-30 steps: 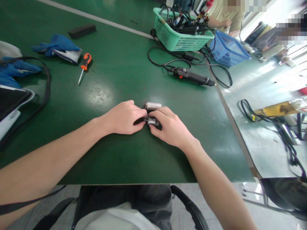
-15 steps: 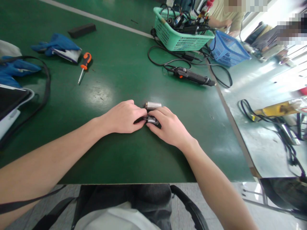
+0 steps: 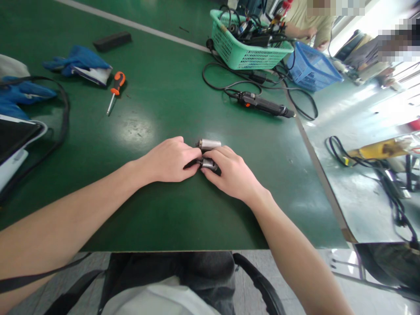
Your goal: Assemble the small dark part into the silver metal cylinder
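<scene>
Both hands meet over the green table, near its front edge. My right hand (image 3: pixel 231 170) is closed around a small silver cylinder (image 3: pixel 208 164) that looks like a small electric motor. My left hand (image 3: pixel 175 161) is closed at the left end of that motor, pinching a dark, thin part (image 3: pixel 192 163) whose kind I cannot make out. Just beyond the fingertips lies a second silver motor (image 3: pixel 210 144) on the table, its dark end facing left.
Beyond the hands lies a black electric screwdriver (image 3: pixel 262 105) with its cord. Behind it stand a green basket (image 3: pixel 252 57) of cables and a blue basket (image 3: pixel 313 70). An orange-handled screwdriver (image 3: pixel 116 89) and blue gloves (image 3: pixel 82 63) lie left. A co-worker's hands (image 3: pixel 316 37) show at far right.
The hands and the motor between them have stayed almost in place, with only a very slight shift to the right. Nothing has been let go.
</scene>
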The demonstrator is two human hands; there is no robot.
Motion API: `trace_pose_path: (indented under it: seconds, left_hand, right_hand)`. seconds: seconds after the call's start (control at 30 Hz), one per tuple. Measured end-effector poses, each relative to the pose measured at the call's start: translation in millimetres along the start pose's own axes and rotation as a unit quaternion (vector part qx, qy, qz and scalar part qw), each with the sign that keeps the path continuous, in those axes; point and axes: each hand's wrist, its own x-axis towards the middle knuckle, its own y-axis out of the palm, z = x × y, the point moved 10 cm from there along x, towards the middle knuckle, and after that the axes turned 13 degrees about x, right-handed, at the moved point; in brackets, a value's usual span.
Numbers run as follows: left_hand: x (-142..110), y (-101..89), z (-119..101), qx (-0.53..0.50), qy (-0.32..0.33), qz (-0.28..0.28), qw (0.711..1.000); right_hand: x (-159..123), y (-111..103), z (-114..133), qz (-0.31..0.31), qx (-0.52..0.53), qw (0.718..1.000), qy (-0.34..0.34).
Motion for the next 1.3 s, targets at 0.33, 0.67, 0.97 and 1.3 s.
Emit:
trace_pose_path:
  seconds: [0.33, 0.67, 0.97, 1.3]
  left_hand:
    - [-0.3, -1.0, 0.3, 0.007, -0.005, -0.004, 1.0]
    - [0.0, -3.0, 0.4, 0.004, -0.008, -0.006, 1.0]
    - [0.4, -2.7, 0.2, 0.01, -0.008, -0.002, 1.0]
    - [-0.3, -3.0, 0.9, 0.009, -0.013, -0.005, 1.0]
  right_hand:
    - [0.1, -0.9, -1.1, 0.002, 0.001, 1.0, 0.01]
    - [0.0, -1.7, -1.5, 0.009, -0.003, 1.0, 0.014]
    - [0.2, -2.2, -1.0, 0.01, -0.002, 1.0, 0.015]
    - [-0.2, -2.8, -1.8, 0.009, -0.005, 1.0, 0.015]
